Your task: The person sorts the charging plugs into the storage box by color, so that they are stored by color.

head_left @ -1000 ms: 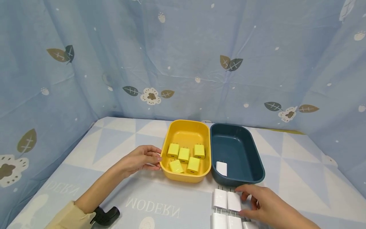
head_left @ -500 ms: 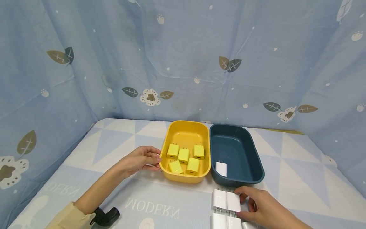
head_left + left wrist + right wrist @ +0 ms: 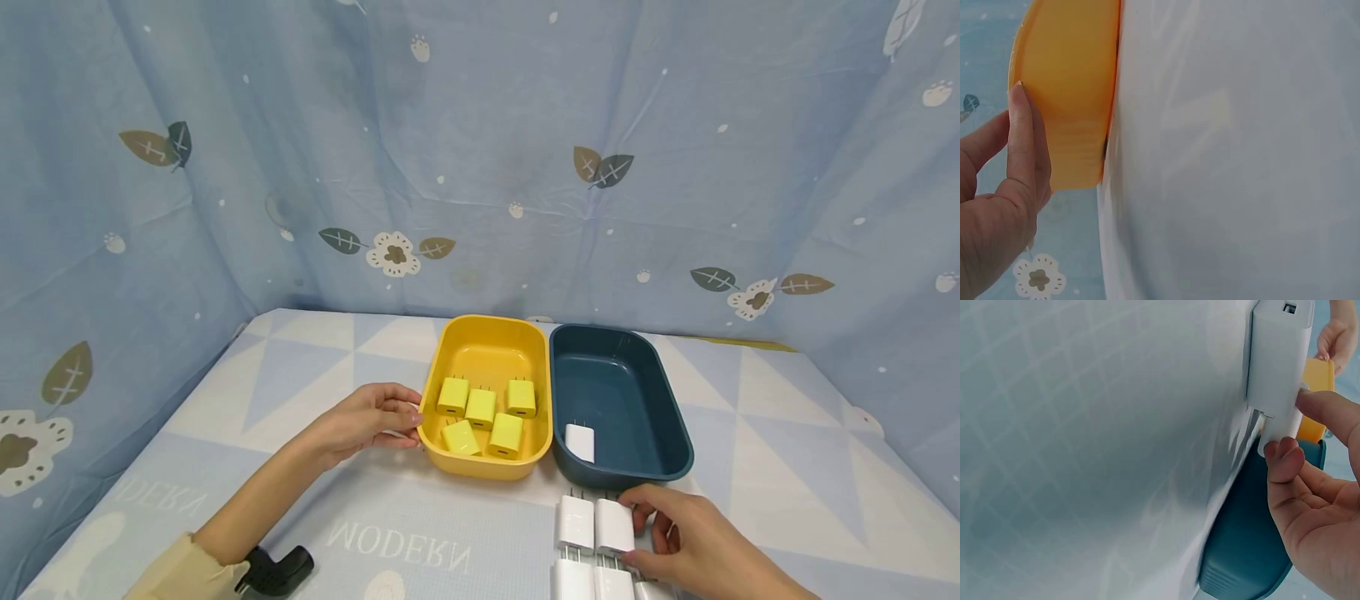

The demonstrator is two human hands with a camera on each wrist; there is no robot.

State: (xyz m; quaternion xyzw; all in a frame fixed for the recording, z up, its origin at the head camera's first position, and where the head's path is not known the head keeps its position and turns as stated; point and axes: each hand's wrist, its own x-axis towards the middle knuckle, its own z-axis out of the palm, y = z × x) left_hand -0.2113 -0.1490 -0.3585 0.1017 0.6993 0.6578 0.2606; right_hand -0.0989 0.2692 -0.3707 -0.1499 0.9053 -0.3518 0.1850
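In the head view my right hand (image 3: 690, 533) pinches a white charger plug (image 3: 615, 527) between thumb and fingers; the right wrist view also has the hand (image 3: 1316, 494) gripping it by its ends. Several other white plugs (image 3: 576, 523) lie in rows beside and below it. A dark blue bin (image 3: 622, 408) stands just beyond, with one white plug (image 3: 580, 442) inside. My left hand (image 3: 378, 414) touches the left rim of a yellow bin (image 3: 491, 333), which contains several yellow plugs (image 3: 481, 408). In the left wrist view relaxed fingers (image 3: 1020, 144) rest against that bin's wall.
The two bins stand side by side on a patterned tablecloth (image 3: 405, 525). Behind them hangs a blue printed curtain (image 3: 480, 167). A black wrist strap device (image 3: 279, 571) is near my left sleeve.
My right thumb and fingers have come together on the white plug, which has shifted slightly up and right, away from its neighbour. The left hand stays at the yellow bin.
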